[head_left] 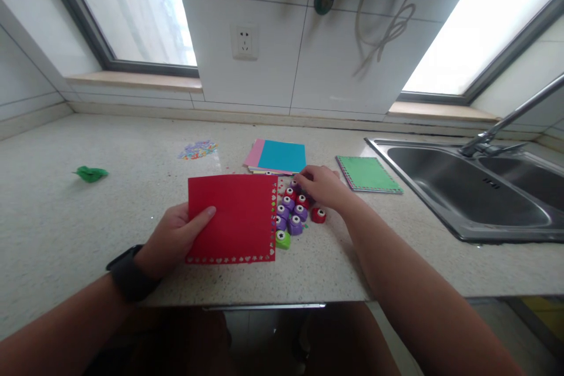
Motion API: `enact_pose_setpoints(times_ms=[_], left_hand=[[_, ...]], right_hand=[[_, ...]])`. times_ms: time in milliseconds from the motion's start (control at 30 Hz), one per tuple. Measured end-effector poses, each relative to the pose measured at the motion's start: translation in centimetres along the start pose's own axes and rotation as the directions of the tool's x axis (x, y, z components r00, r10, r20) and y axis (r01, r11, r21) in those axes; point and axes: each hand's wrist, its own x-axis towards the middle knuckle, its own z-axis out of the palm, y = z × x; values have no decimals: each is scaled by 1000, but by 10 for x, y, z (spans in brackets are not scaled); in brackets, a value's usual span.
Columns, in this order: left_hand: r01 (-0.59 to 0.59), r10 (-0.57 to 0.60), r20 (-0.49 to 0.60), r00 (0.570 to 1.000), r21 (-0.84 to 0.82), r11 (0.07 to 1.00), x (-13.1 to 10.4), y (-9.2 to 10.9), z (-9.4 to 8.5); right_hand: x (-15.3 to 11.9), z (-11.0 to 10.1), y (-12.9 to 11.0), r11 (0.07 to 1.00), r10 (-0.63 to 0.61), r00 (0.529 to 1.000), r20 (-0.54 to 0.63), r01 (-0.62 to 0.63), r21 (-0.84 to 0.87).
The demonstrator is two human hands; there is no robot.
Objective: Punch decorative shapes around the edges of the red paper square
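Observation:
My left hand (178, 235) grips a red paper sheet (233, 217) at its left side, thumb on top. Small punched shapes run along the sheet's right and bottom edges. Right of the sheet stand several craft punches, among them purple ones (295, 224), a green one (282, 239) and a red one (318, 215). My right hand (321, 185) reaches to the far end of this group, its fingers closed at a purple punch that they partly cover. Whether that punch is lifted is not clear.
Behind the punches lies a stack of coloured paper with a blue sheet (282, 156) on top. Green punched sheets (370, 174) lie beside the steel sink (445, 229). Farther left are paper scraps (198, 150) and a crumpled green piece (91, 174).

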Motion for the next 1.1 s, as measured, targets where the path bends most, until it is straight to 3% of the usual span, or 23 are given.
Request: enact_pose_setpoints(times_ms=[233,433,1100], left_hand=[[-7,7,-20,1000,29,1000,-1,2,0],[21,-24,-41,999,-70,997,2,-4,1],[39,-49,-96,994,-100,994,0,0,4]], right_hand=[[2,-7,8,991,-29,992,-126,45,125],[4,-10,15,984,10,984,-178,22,176],[6,-10,22,990,5,994,-108,10,140]])
